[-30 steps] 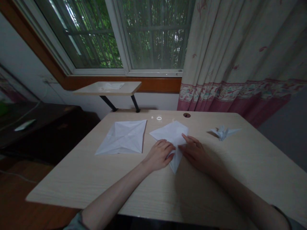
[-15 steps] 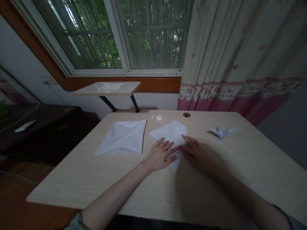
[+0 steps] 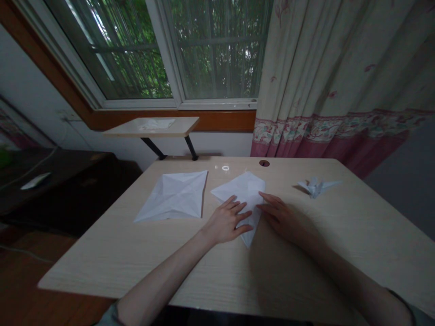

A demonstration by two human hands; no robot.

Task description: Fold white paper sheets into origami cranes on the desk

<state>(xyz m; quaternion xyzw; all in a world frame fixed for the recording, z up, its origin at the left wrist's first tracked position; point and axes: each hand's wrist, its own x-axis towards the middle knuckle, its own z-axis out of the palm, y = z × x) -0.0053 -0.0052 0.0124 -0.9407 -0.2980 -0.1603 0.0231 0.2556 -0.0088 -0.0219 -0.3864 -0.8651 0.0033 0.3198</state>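
Note:
A partly folded sheet of white paper (image 3: 243, 184) lies flat on the desk in front of me, one corner pointing toward me. My left hand (image 3: 227, 222) rests on its lower left part with the fingers spread. At its right edge, my right hand (image 3: 277, 215) touches the paper with outstretched fingers. Part of the sheet is hidden under the left hand. To the left lies another white paper (image 3: 178, 194), creased and spread out. On the right stands a folded paper crane (image 3: 315, 186).
The pale wooden desk (image 3: 152, 258) has a round cable hole (image 3: 264, 163) near its back edge. A small raised shelf (image 3: 122, 128) at the back left bears more white paper (image 3: 158, 123). Behind are a window and a curtain (image 3: 306, 81). A dark table (image 3: 68, 167) stands at left.
My right hand has slid slightly right and toward me along the paper's right edge, and its fingers have drawn a little away from the left hand. The left hand stays nearly still.

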